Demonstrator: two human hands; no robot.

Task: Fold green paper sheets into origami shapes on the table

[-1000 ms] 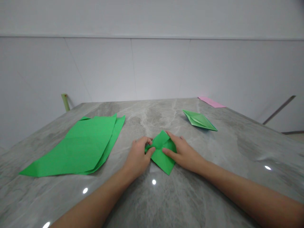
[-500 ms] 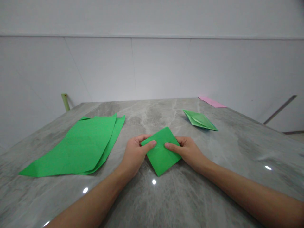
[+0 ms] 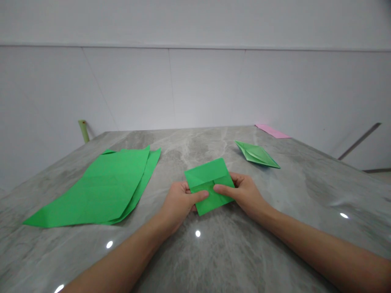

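A folded green paper point(image 3: 210, 173), roughly square, is held up over the table between both hands, with a crease or flap edge running across its middle. My left hand point(image 3: 181, 200) pinches its lower left side, thumb on the front face and fingers mostly hidden behind. On the right edge, my right hand point(image 3: 244, 190) grips it the same way, its thumb lying near the centre of the paper. The two thumb tips are close together but apart. What the hidden fingers do behind the paper cannot be seen.
Larger green paper sheets point(image 3: 104, 187) lie overlapping on the grey marble table point(image 3: 195, 260) at the left. A folded green paper piece point(image 3: 256, 154) rests at the right, beyond my right hand. Pink paper point(image 3: 273, 131) lies at the far right edge, near the white wall point(image 3: 201, 87).
The folded paper has been turned in the hands, and a crease or flap edge now shows across its face. My left hand has shifted slightly right and down. The other papers have stayed put.
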